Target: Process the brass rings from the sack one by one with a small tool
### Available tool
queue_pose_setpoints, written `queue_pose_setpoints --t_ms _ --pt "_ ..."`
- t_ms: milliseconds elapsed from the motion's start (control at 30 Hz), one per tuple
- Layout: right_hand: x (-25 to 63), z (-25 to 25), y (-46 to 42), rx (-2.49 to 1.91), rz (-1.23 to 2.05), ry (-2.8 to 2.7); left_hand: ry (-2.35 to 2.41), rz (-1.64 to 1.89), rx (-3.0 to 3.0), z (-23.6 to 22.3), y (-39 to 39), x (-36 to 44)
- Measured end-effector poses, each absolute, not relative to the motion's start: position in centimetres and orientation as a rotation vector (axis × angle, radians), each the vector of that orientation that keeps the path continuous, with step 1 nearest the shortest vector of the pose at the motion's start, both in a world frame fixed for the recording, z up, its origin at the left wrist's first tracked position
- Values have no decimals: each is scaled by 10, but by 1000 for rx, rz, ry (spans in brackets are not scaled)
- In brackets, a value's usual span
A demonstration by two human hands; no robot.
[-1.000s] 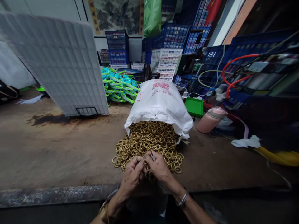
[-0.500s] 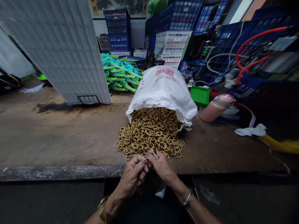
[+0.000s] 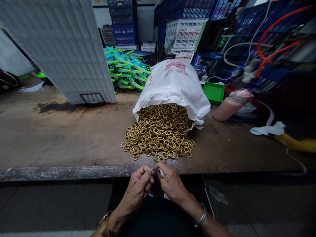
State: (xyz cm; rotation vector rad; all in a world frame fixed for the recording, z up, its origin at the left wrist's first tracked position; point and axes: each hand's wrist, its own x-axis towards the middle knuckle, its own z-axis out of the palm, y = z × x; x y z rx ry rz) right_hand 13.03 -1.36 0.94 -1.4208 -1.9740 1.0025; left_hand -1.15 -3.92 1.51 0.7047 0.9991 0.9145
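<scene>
My left hand (image 3: pixel 138 183) is closed, pinching a brass-coloured ring (image 3: pixel 152 169) between thumb and fingers just off the table's front edge. My right hand (image 3: pixel 173 183) is curled round a small light-grey tool (image 3: pixel 162 173); its kind is mostly hidden by the fingers. The fingertips of both hands meet at the ring. Just beyond them, a heap of brass-coloured rings (image 3: pixel 160 136) spreads from the mouth of a white woven sack (image 3: pixel 170 86) lying on its side.
The wooden table (image 3: pixel 74 138) ends close in front of me. A tall pale panel (image 3: pixel 74 59) stands left. Behind are green and blue plastic pieces (image 3: pixel 127 70) and stacked crates (image 3: pixel 185 33). To the right are a green tray (image 3: pixel 213 93), a pink bottle (image 3: pixel 230 107) and red hoses (image 3: pixel 264 39).
The view has tilted down, so the table and sack sit higher. Both hands have drawn back from the heap towards me. Several rings at the heap's near edge are now uncovered.
</scene>
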Motion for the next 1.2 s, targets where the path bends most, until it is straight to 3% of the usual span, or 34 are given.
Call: queue_pose_setpoints --t_ms 467,800,1200 --pt "119 15 -26 -1734 744 -2284 1127 894 866 11 -47 -12" --pt "140 1 -15 -1985 463 -2101 931 791 652 16 -61 -14" --pt "130 -5 10 -2034 336 -2044 781 950 333 9 -36 -16"
